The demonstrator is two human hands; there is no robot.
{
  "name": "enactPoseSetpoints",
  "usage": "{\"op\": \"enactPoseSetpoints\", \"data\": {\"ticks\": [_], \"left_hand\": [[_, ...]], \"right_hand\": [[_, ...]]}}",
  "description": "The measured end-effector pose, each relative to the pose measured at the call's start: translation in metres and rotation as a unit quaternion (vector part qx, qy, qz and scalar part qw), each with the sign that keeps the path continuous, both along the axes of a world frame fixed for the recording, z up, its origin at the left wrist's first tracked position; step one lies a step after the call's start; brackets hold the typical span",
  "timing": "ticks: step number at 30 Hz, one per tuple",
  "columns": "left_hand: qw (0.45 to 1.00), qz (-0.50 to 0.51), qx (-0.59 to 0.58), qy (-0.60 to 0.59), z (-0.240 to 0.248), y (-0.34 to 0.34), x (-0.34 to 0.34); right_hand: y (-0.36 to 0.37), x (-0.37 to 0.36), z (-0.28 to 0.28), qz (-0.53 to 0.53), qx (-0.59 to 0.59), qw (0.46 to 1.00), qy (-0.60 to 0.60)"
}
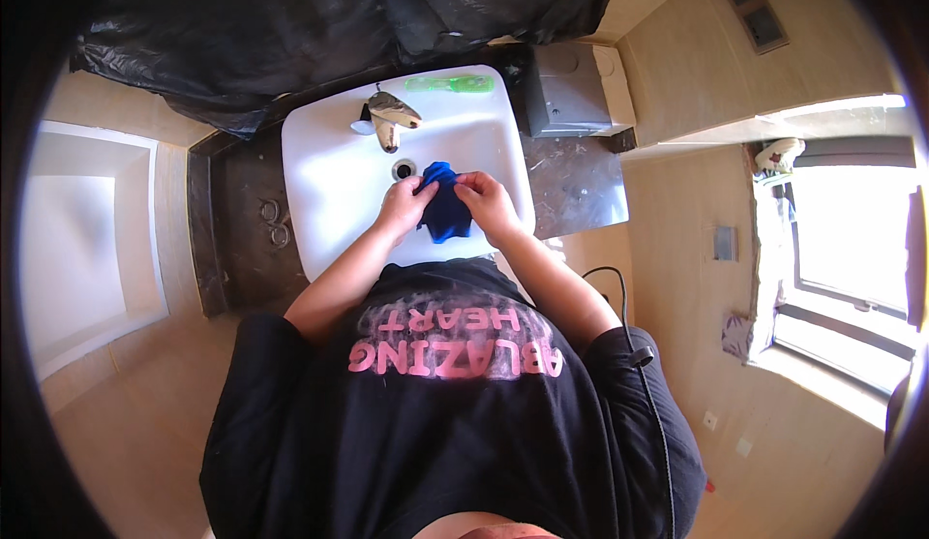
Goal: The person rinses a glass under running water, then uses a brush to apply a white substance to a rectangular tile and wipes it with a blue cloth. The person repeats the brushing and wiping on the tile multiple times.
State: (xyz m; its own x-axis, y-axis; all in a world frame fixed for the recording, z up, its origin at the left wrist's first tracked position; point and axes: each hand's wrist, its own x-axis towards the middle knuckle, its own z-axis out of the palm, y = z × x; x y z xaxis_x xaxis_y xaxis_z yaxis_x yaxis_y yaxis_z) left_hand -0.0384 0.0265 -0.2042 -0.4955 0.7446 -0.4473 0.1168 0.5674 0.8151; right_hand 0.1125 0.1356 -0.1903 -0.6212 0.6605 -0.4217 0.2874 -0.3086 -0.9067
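Over the white washbasin [329, 195], both my hands hold a small piece of blue cloth [446, 212], dark in its middle and brighter along its edges. My left hand [401, 205] pinches its upper left edge between thumb and fingers. On the other side, my right hand [487, 202] pinches the upper right edge. The cloth hangs down toward me between them; what kind of item it is, I cannot make out. Just beyond my left hand lies the drain hole [404, 168], and behind it stands the metal tap [391, 118].
A green toothbrush-like plastic item [450, 84] lies on the basin's back rim. Grey boxes [571, 89] stand on the dark counter [571, 181] at right. Small metal rings [275, 220] lie on the left counter. Black plastic sheeting [290, 26] covers the wall behind. A cable [646, 384] runs along my right arm.
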Motion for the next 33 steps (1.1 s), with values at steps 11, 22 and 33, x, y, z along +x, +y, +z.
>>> {"op": "enactPoseSetpoints", "data": {"ticks": [11,22,33], "left_hand": [[0.939,0.231,0.037,-0.253,-0.025,0.090,0.082],[0.990,0.122,-0.034,-0.062,-0.089,0.113,0.109],[0.944,-0.038,0.139,0.297,-0.068,0.141,0.108]], "right_hand": [[0.111,0.066,-0.029,0.015,0.058,0.995,-0.085],[0.150,0.080,-0.118,0.095,0.360,0.922,-0.111],[0.193,0.037,-0.197,0.051,0.172,0.956,-0.231]]}}
